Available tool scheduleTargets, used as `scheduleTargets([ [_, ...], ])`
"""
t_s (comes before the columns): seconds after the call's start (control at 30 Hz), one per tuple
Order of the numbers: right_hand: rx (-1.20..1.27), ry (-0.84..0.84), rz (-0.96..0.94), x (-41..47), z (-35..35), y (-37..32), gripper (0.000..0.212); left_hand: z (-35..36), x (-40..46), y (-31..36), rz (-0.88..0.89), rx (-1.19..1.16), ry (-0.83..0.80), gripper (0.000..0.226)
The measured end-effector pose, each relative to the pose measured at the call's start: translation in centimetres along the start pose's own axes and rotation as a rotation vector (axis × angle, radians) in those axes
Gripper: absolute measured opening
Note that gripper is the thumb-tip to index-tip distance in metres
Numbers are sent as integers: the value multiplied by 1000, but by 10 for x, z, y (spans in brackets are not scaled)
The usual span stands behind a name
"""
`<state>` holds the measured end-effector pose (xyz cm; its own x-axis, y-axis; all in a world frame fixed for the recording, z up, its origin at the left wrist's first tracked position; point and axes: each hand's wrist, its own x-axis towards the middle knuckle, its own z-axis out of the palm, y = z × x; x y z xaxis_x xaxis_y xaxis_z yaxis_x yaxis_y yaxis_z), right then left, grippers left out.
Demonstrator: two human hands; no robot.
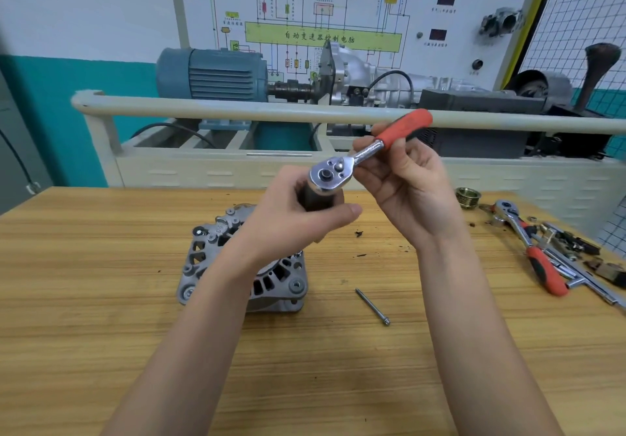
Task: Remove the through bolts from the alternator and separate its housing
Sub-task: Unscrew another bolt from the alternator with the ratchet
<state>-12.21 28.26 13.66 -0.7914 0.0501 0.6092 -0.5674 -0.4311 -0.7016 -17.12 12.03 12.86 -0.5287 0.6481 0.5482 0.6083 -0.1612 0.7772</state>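
Note:
The grey alternator [206, 259] sits on the wooden table [101, 300], partly hidden behind my left forearm. Above it, my left hand [291, 218] grips a dark socket [315, 198] fitted under the head of a ratchet wrench [333, 171]. My right hand [406, 188] holds the ratchet by its chrome neck, just below the red handle [406, 125] that points up and to the right. One long through bolt [372, 306] lies loose on the table to the right of the alternator.
A brass pulley [468, 197], a second red-handled ratchet [531, 249] and several small tools and parts lie at the table's right edge. Behind the table stands a training rig with a cream rail [237, 110], a blue motor [210, 73] and a wiring board.

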Motion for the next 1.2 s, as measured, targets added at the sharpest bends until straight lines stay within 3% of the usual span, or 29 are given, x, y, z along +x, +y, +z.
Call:
scheduleTargets([
  [0.1,1,-37,-1,0,2,1,21,-2,0,0,-5,-30,26,32],
  [0.3,-129,-150,-72,-7,-5,-11,23,4,5,0,-40,-101,225,36],
  [0.53,-11,-42,-11,-2,0,-2,23,0,-1,2,57,16,-55,32],
  [0.83,-120,-176,-75,-6,-2,-5,26,-1,5,-4,-17,-180,231,37],
  [0.9,-86,-155,-58,-5,-1,-4,24,-2,4,-5,16,-110,179,33],
  [1.07,10,-52,3,0,3,2,25,-2,-1,0,107,26,-127,29],
  [1.2,8,-62,-11,-2,4,1,23,0,0,0,41,-14,-18,33],
])
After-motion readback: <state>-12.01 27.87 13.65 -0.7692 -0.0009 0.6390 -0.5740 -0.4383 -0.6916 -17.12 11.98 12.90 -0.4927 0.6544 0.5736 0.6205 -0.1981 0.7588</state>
